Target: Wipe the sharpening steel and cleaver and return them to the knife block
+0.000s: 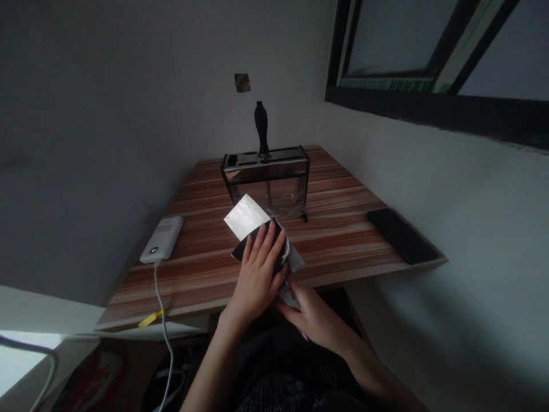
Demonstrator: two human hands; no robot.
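Note:
My left hand (259,266) lies over a black cloth-like piece (240,249), fingers stretched together across it and thumb toward the underside. A bright silvery flat rectangle (246,217), blade-like, sticks out past the black piece toward the upper left. Crumpled pale, thin material (295,260) shows by the left fingertips and hangs on the right side. Just below, my right hand (306,309) is closed round a greyish piece (288,294), mostly covered by the fingers; its kind cannot be made out. Both hands are at the table's front edge.
Behind the hands on the striped wooden table (338,252) stands a clear-sided knife holder (266,171) with one upright black handle (261,129). A white power bank (163,239) with a cable (162,309) lies left; a black phone (401,234) lies right. Walls border both sides.

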